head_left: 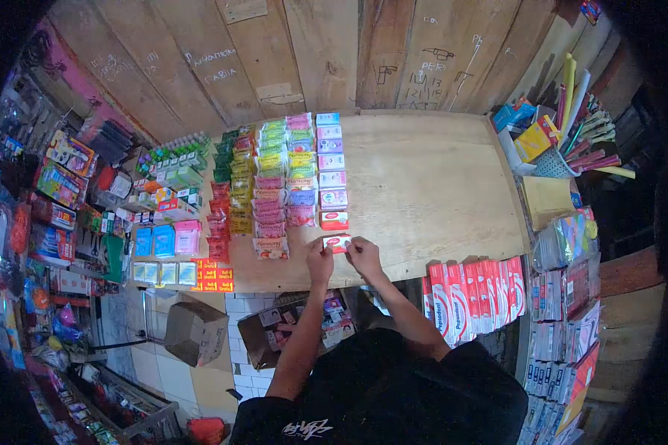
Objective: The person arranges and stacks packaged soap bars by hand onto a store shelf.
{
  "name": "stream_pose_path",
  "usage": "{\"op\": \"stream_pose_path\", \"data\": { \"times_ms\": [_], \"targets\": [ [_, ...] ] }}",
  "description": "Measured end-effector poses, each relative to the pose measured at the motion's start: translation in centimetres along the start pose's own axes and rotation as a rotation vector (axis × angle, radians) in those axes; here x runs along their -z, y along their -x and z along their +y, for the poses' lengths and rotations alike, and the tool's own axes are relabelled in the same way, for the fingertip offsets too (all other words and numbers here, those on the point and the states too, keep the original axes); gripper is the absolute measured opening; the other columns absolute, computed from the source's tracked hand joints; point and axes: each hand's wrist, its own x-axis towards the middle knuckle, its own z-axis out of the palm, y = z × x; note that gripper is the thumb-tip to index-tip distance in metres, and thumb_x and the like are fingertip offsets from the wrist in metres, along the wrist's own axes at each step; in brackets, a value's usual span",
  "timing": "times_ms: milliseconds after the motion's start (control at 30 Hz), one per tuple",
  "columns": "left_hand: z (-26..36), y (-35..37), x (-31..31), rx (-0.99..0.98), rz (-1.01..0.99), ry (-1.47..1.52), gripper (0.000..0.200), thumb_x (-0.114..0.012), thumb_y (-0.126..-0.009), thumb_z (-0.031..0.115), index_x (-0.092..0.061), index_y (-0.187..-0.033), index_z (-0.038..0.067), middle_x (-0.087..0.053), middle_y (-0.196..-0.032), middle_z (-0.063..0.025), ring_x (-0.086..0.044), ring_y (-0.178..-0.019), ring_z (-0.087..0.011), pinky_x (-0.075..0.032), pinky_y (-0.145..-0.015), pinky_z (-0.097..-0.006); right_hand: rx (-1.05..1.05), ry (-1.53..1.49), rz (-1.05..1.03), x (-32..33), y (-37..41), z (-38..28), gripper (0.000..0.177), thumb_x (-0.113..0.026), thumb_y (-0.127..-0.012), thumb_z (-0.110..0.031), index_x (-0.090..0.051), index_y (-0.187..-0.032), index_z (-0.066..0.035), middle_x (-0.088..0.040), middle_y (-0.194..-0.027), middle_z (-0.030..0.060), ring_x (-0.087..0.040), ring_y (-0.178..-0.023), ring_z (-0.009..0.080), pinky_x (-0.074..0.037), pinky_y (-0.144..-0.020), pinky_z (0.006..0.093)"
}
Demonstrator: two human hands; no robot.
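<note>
Between my two hands is a red and white soap box (337, 242), at the near end of a column of boxes on the wooden table. My left hand (320, 261) grips its left end, and my right hand (364, 259) grips its right end. Just beyond it lies another red and white soap box (335, 221), with pale pink, white and lilac boxes (333, 179) lined up behind. To the left, rows of wrapped Harmony soaps (272, 248) cover the table in pink, yellow and green packs.
Red Pepsodent toothpaste boxes (473, 300) stand at the table's front right edge. A basket (553, 167) sits at the back right corner. Below the front edge is an open carton (260, 345) of packs. Crowded shelves (56, 215) line the left; stacked boxes (564, 334) stand right.
</note>
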Motion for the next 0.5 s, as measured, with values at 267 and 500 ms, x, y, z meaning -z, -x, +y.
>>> {"op": "stream_pose_path", "data": {
  "times_ms": [267, 500],
  "targets": [
    [-4.6, -0.9, -0.8, -0.164, 0.115, -0.104, 0.027, -0.062, -0.088, 0.010, -0.066, -0.112, 0.000, -0.068, -0.091, -0.0172, -0.066, -0.081, -0.0241, -0.051, -0.073, -0.0328, 0.039, 0.010, -0.004, -0.5, 0.1, -0.4, 0.030, -0.055, -0.093, -0.020, -0.062, -0.073, 0.002, -0.060, -0.063, 0.0160, -0.060, -0.056, 0.0267, -0.046, -0.054, 0.0368],
    [-4.4, -1.7, -0.5, -0.068, 0.020, -0.077, 0.023, -0.062, -0.087, 0.011, -0.067, -0.106, -0.002, -0.067, -0.092, -0.0211, -0.065, -0.085, -0.0294, -0.051, -0.076, -0.0365, 0.085, 0.048, 0.040, -0.8, 0.2, -0.5, 0.032, -0.053, -0.094, -0.021, -0.064, -0.077, 0.004, -0.064, -0.078, 0.0218, -0.063, -0.071, 0.0364, -0.050, -0.066, 0.0408]
  ]
}}
